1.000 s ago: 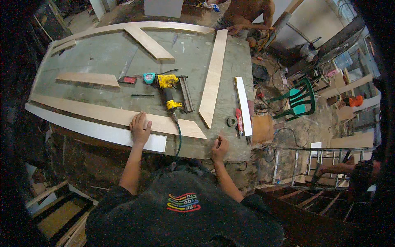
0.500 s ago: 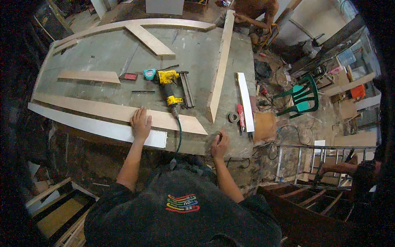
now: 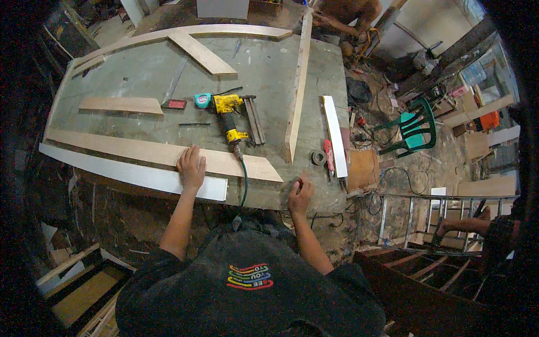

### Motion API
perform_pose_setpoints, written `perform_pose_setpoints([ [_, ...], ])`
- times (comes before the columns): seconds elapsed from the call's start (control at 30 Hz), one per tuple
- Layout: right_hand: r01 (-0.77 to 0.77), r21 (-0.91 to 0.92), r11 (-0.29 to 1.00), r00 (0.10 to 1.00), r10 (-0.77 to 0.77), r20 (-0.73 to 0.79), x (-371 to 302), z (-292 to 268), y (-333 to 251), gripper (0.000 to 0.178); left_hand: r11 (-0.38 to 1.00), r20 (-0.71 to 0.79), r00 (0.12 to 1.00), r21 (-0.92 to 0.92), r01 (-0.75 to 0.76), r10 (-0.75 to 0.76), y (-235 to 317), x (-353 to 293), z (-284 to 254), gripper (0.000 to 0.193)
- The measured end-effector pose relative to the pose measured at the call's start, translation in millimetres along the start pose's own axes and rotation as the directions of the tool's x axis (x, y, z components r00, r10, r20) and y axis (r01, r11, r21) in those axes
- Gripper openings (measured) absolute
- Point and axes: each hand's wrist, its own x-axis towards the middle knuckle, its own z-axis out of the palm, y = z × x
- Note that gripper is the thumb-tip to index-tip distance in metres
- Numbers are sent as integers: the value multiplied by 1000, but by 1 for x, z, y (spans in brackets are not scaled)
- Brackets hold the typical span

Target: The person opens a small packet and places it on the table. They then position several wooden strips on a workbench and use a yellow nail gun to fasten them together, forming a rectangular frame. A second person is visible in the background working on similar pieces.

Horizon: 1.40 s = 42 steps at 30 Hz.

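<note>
1. Since the earlier frames, the long plank (image 3: 298, 84) has gone from lying flat to tipped toward its narrow edge, a row of dots showing along it; a co-worker (image 3: 351, 14) is at its far end. The person's two hands have hardly shifted.

2. Taking twelve as straight away from the person, I see the plank's long axis running from just past twelve down to just past six. Its near end sits near the right hand (image 3: 301, 194), between eleven and twelve from it, and apart from it; from the left hand (image 3: 192, 167) that end is well off toward three.

3. The left hand lies flat, fingers extended and close together, clasping nothing: it rests across the pale board (image 3: 157, 151) and the white strip (image 3: 129, 171), both stretching away toward nine to ten.

4. The right hand is half curled by the near side of the table (image 3: 269, 199); I can't tell whether something small is tucked in its fingers.

5. The yellow nail gun (image 3: 229, 115) lies at about one from the left hand, the nearer of the two; the tape roll (image 3: 318, 158) is at one from the right.
</note>
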Motion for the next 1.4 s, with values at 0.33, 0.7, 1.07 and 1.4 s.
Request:
perform_pose_setpoints([
  [0.33,49,-57,997,999,-50,-13,0,3,-2,26,997,-6,1000,75,13,-12,-2,1,3,51],
  [0.7,-9,-83,996,999,12,43,5,-3,-6,24,996,-19,1000,83,-15,17,-3,4,4,50],
  [1.07,15,-9,1000,1000,-15,-9,6,-2,-15,22,1000,-2,1000,-8,18,-18,-7,2,4,52],
  [1.4,60,-155,986,994,-72,-78,1,3,-8,20,999,13,999,-25,32,-31,2,7,-5,51],
])
